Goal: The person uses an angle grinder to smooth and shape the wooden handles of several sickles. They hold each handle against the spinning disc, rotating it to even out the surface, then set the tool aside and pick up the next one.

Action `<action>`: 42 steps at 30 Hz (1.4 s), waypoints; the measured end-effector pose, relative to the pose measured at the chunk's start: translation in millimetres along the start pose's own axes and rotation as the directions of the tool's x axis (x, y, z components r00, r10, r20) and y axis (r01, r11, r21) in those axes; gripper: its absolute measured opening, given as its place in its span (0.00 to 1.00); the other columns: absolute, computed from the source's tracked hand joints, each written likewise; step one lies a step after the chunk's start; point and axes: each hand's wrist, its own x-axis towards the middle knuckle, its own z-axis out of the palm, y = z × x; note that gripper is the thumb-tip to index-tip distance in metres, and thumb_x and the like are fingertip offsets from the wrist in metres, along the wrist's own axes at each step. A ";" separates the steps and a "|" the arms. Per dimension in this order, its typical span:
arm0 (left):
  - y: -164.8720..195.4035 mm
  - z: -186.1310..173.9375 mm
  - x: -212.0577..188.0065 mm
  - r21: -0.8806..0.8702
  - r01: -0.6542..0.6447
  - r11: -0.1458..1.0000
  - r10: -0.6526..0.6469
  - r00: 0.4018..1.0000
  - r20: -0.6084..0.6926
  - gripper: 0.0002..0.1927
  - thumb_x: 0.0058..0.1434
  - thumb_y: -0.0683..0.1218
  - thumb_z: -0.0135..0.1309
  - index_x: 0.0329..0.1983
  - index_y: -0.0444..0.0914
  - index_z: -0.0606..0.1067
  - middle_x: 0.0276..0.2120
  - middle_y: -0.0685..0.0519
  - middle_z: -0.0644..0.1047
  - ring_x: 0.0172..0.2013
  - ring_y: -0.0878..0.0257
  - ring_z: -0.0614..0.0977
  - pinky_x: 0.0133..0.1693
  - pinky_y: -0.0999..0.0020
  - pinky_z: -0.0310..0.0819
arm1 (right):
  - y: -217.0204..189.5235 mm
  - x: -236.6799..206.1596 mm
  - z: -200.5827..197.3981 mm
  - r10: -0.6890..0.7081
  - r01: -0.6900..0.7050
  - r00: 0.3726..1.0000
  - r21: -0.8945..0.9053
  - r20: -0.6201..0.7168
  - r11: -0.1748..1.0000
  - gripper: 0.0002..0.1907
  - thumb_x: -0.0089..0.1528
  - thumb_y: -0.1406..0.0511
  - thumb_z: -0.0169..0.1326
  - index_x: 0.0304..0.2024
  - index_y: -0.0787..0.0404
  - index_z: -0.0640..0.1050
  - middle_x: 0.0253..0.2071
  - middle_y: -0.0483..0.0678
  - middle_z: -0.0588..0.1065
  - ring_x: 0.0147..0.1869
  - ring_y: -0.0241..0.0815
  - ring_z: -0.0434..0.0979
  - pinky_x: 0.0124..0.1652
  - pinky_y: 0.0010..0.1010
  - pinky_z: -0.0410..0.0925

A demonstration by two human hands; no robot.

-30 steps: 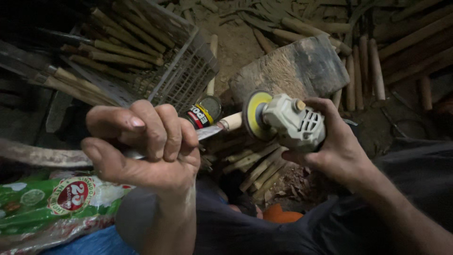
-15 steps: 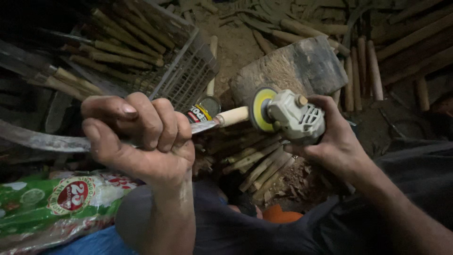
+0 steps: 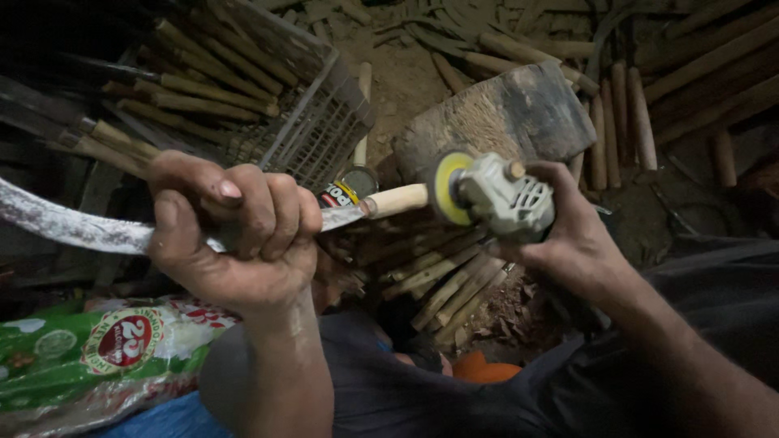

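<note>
The step in hand looked like the sanding of a knife's new wooden handle [image 3: 396,199]: the left hand [image 3: 235,239] was wrapped in a tight fist round the curved blade [image 3: 65,227], fingers folded over its flat and thumb pressed along the near side, while the right hand [image 3: 568,235] was clamped round the body of a small grey grinder [image 3: 507,197], its yellow-rimmed disc [image 3: 445,188] set against the butt end of the handle. The knife lay across the middle of the view above the person's lap, blade running off to the left edge, handle pointing right into the disc. The next move would seem to call for a steady turn of the blade in the fist so that the disc meets the wood evenly, with light pressure so the end is not cut short. The handle was pale, smooth and round, cleaner than the dull, speckled steel. Behind stood a wire crate [image 3: 308,122] of similar knives, a worn wooden block [image 3: 495,113], a small round tin [image 3: 345,191], and loose handle blanks [image 3: 442,280] below; a green printed bag [image 3: 73,357] lay at the lower left
</note>
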 end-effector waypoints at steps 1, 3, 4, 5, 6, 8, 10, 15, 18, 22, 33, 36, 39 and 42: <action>0.2 -2.3 1.3 -0.011 0.009 1.000 -0.008 1.000 0.015 0.15 0.79 0.54 0.43 0.45 0.38 0.70 0.13 0.55 0.60 0.11 0.70 0.57 0.13 0.68 0.58 | -1.1 -1.5 0.5 -0.020 0.019 0.999 0.036 0.030 0.999 0.55 0.44 0.65 0.75 0.67 0.59 0.59 0.62 0.54 0.68 0.66 0.50 0.72 0.63 0.46 0.70; 1.5 -4.4 0.5 -0.026 0.019 0.999 -0.018 0.999 0.045 0.15 0.79 0.54 0.43 0.45 0.38 0.70 0.14 0.56 0.60 0.12 0.70 0.56 0.13 0.68 0.57 | -4.3 -5.4 4.6 -0.064 0.053 0.993 0.111 0.099 0.992 0.53 0.44 0.64 0.74 0.67 0.58 0.60 0.61 0.54 0.69 0.66 0.49 0.74 0.63 0.45 0.73; 1.9 -5.1 0.1 -0.032 0.022 0.999 -0.020 0.998 0.059 0.15 0.79 0.54 0.43 0.45 0.38 0.70 0.14 0.56 0.60 0.12 0.69 0.56 0.14 0.68 0.57 | -5.7 -9.2 7.8 -0.083 0.063 0.988 0.152 0.127 0.986 0.52 0.44 0.63 0.74 0.66 0.58 0.60 0.61 0.53 0.70 0.66 0.49 0.75 0.63 0.45 0.74; 2.9 -5.6 -0.4 -0.038 0.025 0.999 -0.022 0.997 0.074 0.15 0.79 0.54 0.43 0.46 0.38 0.70 0.14 0.56 0.60 0.12 0.69 0.56 0.14 0.67 0.58 | -6.8 -11.5 10.2 -0.099 0.069 0.984 0.197 0.148 0.978 0.52 0.44 0.62 0.73 0.66 0.58 0.61 0.61 0.53 0.70 0.66 0.49 0.76 0.63 0.44 0.75; 2.0 -5.5 -1.2 -0.048 0.028 0.998 -0.024 0.997 0.076 0.15 0.79 0.54 0.43 0.46 0.38 0.70 0.14 0.56 0.60 0.12 0.69 0.57 0.14 0.67 0.58 | -7.4 -11.6 10.6 -0.114 0.072 0.979 0.239 0.169 0.968 0.51 0.44 0.61 0.73 0.65 0.58 0.61 0.60 0.53 0.71 0.65 0.48 0.77 0.63 0.44 0.76; 1.3 -4.9 -2.0 -0.066 0.026 0.997 -0.021 0.998 0.067 0.15 0.79 0.54 0.44 0.46 0.38 0.71 0.14 0.55 0.60 0.13 0.68 0.57 0.14 0.67 0.58 | -6.7 -10.0 10.0 -0.023 -0.002 0.991 0.180 0.134 0.984 0.53 0.42 0.62 0.72 0.67 0.55 0.61 0.59 0.52 0.70 0.64 0.48 0.77 0.61 0.44 0.77; 1.8 -4.1 -1.8 -0.054 0.020 0.998 -0.018 0.999 0.047 0.14 0.78 0.54 0.44 0.46 0.38 0.70 0.14 0.55 0.60 0.12 0.68 0.57 0.15 0.68 0.58 | -3.8 -4.3 5.7 0.007 -0.017 0.996 0.115 0.086 0.993 0.54 0.43 0.64 0.73 0.68 0.55 0.60 0.59 0.53 0.69 0.64 0.49 0.75 0.62 0.46 0.75; 2.1 1.3 -1.7 -0.035 0.016 0.999 -0.014 0.998 0.054 0.13 0.78 0.52 0.45 0.46 0.38 0.70 0.14 0.55 0.60 0.13 0.68 0.57 0.15 0.67 0.58 | 3.2 -4.7 2.4 0.005 -0.007 0.998 0.044 0.060 0.999 0.55 0.40 0.65 0.76 0.66 0.55 0.61 0.60 0.51 0.71 0.65 0.48 0.75 0.61 0.45 0.73; 2.9 4.9 -5.0 -0.037 0.028 0.999 -0.024 0.995 0.099 0.12 0.79 0.52 0.44 0.48 0.38 0.70 0.15 0.54 0.61 0.14 0.68 0.56 0.16 0.66 0.55 | 3.2 -14.0 11.7 -0.206 0.157 0.962 0.255 0.178 0.954 0.54 0.46 0.63 0.75 0.70 0.57 0.60 0.64 0.55 0.67 0.65 0.52 0.75 0.57 0.45 0.79; 3.1 5.0 -7.5 0.046 -0.002 0.999 -0.002 0.997 0.079 0.14 0.79 0.55 0.42 0.48 0.40 0.69 0.16 0.54 0.61 0.13 0.69 0.56 0.13 0.70 0.55 | 2.0 -13.5 9.5 -0.044 0.015 0.989 0.206 0.139 0.978 0.53 0.40 0.66 0.74 0.65 0.56 0.61 0.60 0.53 0.71 0.62 0.48 0.78 0.60 0.42 0.77; -4.3 6.6 -12.4 0.213 -0.075 0.974 0.120 0.972 -0.204 0.21 0.79 0.61 0.36 0.42 0.41 0.67 0.17 0.57 0.59 0.12 0.73 0.54 0.11 0.76 0.53 | -5.2 -10.3 15.4 -0.225 0.133 0.956 0.403 0.189 0.905 0.52 0.47 0.65 0.74 0.69 0.60 0.60 0.66 0.56 0.67 0.68 0.51 0.74 0.58 0.44 0.75; -4.2 7.4 -13.0 0.241 -0.080 0.967 0.132 0.969 -0.210 0.22 0.81 0.62 0.37 0.43 0.42 0.67 0.18 0.57 0.58 0.13 0.72 0.54 0.13 0.74 0.54 | -2.9 -9.3 13.2 0.030 -0.056 0.989 0.182 0.143 0.982 0.53 0.41 0.65 0.71 0.67 0.52 0.61 0.60 0.51 0.71 0.64 0.45 0.77 0.57 0.39 0.79; -4.7 8.7 -12.1 0.291 -0.091 0.952 0.169 0.952 -0.255 0.22 0.81 0.62 0.38 0.42 0.41 0.68 0.19 0.58 0.57 0.15 0.72 0.54 0.16 0.73 0.54 | -2.2 0.7 6.9 -0.076 0.075 0.997 0.040 0.012 0.996 0.53 0.44 0.66 0.77 0.65 0.58 0.61 0.62 0.56 0.69 0.69 0.52 0.69 0.64 0.46 0.66; -5.1 11.2 -11.8 0.358 -0.099 0.929 0.212 0.933 -0.291 0.23 0.80 0.62 0.39 0.41 0.40 0.68 0.20 0.58 0.58 0.16 0.72 0.54 0.17 0.73 0.53 | -6.6 1.9 4.6 -0.077 0.076 0.997 0.050 0.027 0.996 0.50 0.48 0.66 0.75 0.66 0.58 0.60 0.61 0.57 0.69 0.69 0.53 0.71 0.65 0.46 0.68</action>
